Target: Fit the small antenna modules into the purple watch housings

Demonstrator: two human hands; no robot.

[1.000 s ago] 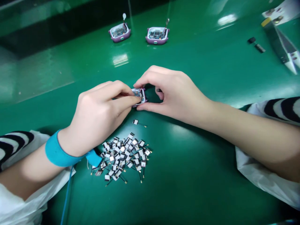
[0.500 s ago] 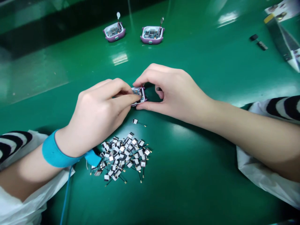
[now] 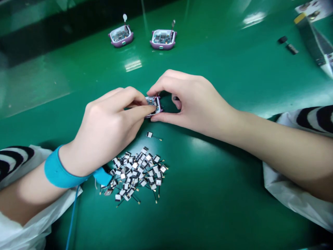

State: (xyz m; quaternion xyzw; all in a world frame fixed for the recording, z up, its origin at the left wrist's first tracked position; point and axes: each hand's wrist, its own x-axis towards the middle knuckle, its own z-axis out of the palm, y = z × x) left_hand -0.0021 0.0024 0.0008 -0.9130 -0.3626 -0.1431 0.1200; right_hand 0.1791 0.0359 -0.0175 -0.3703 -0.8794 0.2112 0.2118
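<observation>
A small purple watch case (image 3: 156, 101), its circuit board facing up, lies between my two hands on the green table. My right hand (image 3: 191, 95) grips its far and near edges between forefinger and thumb. My left hand (image 3: 111, 119) is closed at the case's left side, its thumb pressed down inside over the board. Its other fingertips are partly hidden, and I cannot make out any small part under them. Just below lies a single white square piece (image 3: 149, 134) with a thin black cable. A heap of similar cabled pieces (image 3: 137, 172) sits nearer to me.
Two more open purple watch cases, one at left (image 3: 121, 37) and one at right (image 3: 163, 40), stand at the back, each with a wired disc sticking up. A blue wrist strap (image 3: 62, 170) with a cord (image 3: 72, 218) is on my left wrist. Small black parts (image 3: 287, 45) lie far right.
The two watch cases at the back have shifted a little to the left. My hands keep almost the same pose on the held watch case.
</observation>
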